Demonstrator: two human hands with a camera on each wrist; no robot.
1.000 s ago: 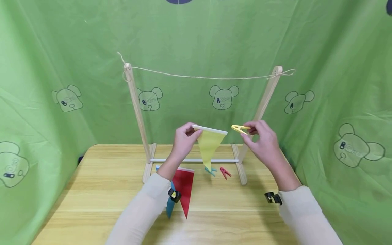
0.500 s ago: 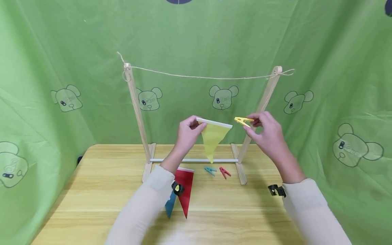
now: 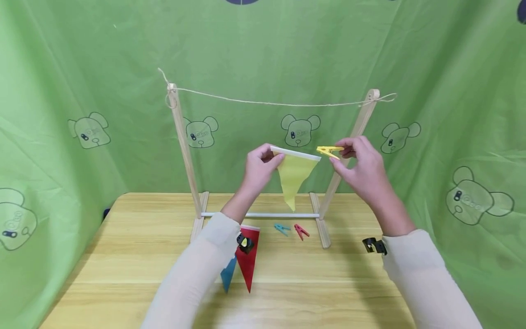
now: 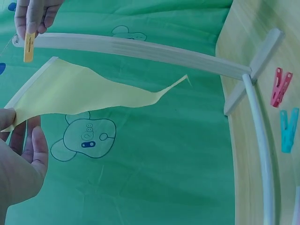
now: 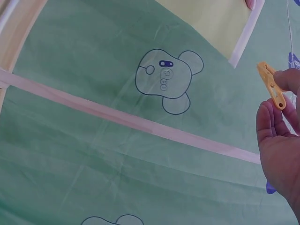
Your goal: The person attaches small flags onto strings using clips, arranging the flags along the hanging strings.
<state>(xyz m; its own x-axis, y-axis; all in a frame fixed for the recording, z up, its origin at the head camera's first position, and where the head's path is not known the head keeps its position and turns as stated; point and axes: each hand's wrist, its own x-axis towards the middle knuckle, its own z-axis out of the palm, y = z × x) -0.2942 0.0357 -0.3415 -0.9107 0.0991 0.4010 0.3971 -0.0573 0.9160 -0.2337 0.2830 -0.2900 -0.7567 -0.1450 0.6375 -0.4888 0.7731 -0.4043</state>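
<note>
A yellow triangular pennant with a white top band hangs from my left hand, pinched at its upper left corner between thumb and fingers. My right hand pinches a yellow clothespin by its handle ends, its nose pointing left at the pennant's free corner with a small gap between. In the right wrist view the clothespin sits between thumb and fingers, apart from the pennant. Both hands are lower in the head view than the string, which sags slightly between two wooden posts.
A blue clothespin and a red clothespin lie on the wooden table. Red and blue pennants lie partly under my left forearm. The frame's right post stands behind my right hand; a white rod joins the feet.
Both hands have risen and shifted slightly right, carrying the yellow pennant and the yellow clothespin up closer to the string. The grips look the same.
</note>
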